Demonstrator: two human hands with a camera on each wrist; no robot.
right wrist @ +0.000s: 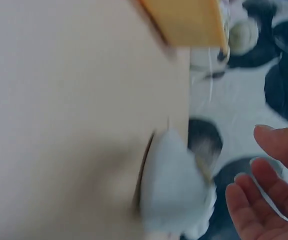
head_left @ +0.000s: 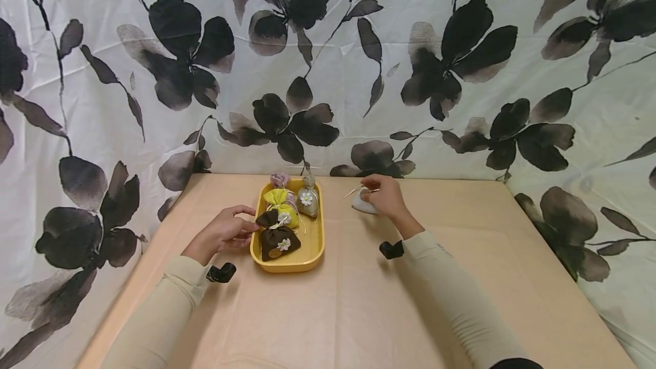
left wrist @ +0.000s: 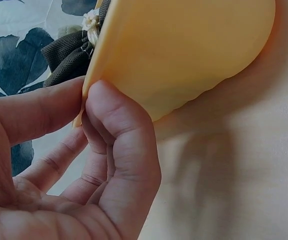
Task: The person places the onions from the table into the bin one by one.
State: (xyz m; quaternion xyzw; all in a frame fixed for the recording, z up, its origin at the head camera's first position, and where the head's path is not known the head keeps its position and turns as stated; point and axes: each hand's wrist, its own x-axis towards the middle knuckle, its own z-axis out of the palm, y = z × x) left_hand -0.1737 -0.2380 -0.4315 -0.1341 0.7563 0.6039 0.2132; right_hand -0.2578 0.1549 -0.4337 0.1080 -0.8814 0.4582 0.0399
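My left hand (head_left: pixel 225 231) pinches the left rim of a yellow tray (head_left: pixel 310 246). In the left wrist view, the thumb and fingers of the left hand (left wrist: pixel 119 185) meet on that rim. My right hand (head_left: pixel 386 197) is by a white pouch (head_left: pixel 363 205) right of the tray, with thin string ends near its fingers. Seen from the right wrist, the fingers of the right hand (right wrist: pixel 271 205) are loosely bent, apart from the blurred white pouch (right wrist: pixel 171 187). A dark brown pouch (head_left: pixel 282 244) lies nearest the left hand inside the tray.
Also in the tray are a yellow pouch (head_left: pixel 279 204), a greyish pouch (head_left: pixel 308 201) and a lilac pouch (head_left: pixel 279 180), some with white flowers. The beige tabletop (head_left: pixel 348 312) meets a floral cloth backdrop (head_left: pixel 359 73) at the far edge.
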